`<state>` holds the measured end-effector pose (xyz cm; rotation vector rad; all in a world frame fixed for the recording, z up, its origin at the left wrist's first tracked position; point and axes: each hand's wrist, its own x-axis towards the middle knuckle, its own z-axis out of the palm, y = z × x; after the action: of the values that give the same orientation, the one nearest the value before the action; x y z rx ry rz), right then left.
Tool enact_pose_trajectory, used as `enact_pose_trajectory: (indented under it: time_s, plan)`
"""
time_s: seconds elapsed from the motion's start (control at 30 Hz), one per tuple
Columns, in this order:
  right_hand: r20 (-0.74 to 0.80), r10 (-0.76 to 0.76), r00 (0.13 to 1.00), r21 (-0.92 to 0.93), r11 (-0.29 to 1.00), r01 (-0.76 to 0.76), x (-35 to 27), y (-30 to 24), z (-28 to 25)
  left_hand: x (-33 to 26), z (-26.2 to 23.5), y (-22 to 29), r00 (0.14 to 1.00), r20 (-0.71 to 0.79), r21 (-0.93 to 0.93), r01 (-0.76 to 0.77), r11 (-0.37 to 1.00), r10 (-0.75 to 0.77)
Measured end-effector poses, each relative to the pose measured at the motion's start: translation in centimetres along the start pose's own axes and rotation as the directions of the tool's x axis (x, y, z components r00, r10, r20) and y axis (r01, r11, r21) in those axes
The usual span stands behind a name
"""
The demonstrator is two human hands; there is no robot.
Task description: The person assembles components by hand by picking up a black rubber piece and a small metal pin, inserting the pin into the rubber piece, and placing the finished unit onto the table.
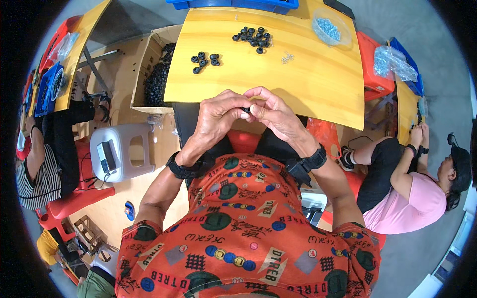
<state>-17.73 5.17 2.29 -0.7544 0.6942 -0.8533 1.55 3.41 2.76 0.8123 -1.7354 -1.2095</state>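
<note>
Just off the table's near edge, my left hand [218, 115] and my right hand [276, 115] meet with fingertips pinched together. Between them is a small black round part [245, 110], mostly covered by the fingers. Farther up the yellow table [318, 79] lies a larger group of black knob-like parts [251, 37], and a smaller group of the same parts [198, 62] sits to its left. A little pile of tiny clear pieces [287, 58] lies on the wood to the right of them.
A clear tub [326, 30] of light-blue pieces stands at the table's far right, a blue tray [238, 4] at its far edge. Left of the table is a cardboard box [141, 82] full of black parts. People sit at tables on both sides; a white stool [121, 151] stands left.
</note>
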Motion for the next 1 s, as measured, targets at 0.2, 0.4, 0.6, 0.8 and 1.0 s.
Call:
enact_pose_trajectory:
  time_s: [0.2,0.4,0.6,0.8,1.0]
  plan:
    - [-0.079,-0.059,0.995,0.02,0.998,0.061,0.4,1.3,0.4,-0.6,1.6,-0.6,0.984,-0.118,-0.107,0.119,0.987,-0.131]
    - [-0.09,-0.078,0.993,-0.005,0.997,0.078,1.3,-1.4,1.1,1.0,0.5,-0.3,0.965,-0.222,-0.209,0.095,0.973,-0.141]
    - [-0.279,-0.304,0.911,-0.537,0.836,0.114,1.5,-0.8,-1.7,2.4,-5.0,-3.1,0.852,-0.523,0.301,0.15,0.942,0.031]
    - [-0.332,-0.543,0.772,-0.759,0.64,0.124,1.3,-0.6,-2.7,3.8,-6.8,-5.6,0.807,-0.59,0.391,0.291,0.873,-0.004]
    - [-0.357,-0.613,0.705,-0.772,0.619,0.147,1.4,-0.1,-3.9,5.0,-5.5,-6.0,0.836,-0.486,0.695,0.192,0.693,0.256]
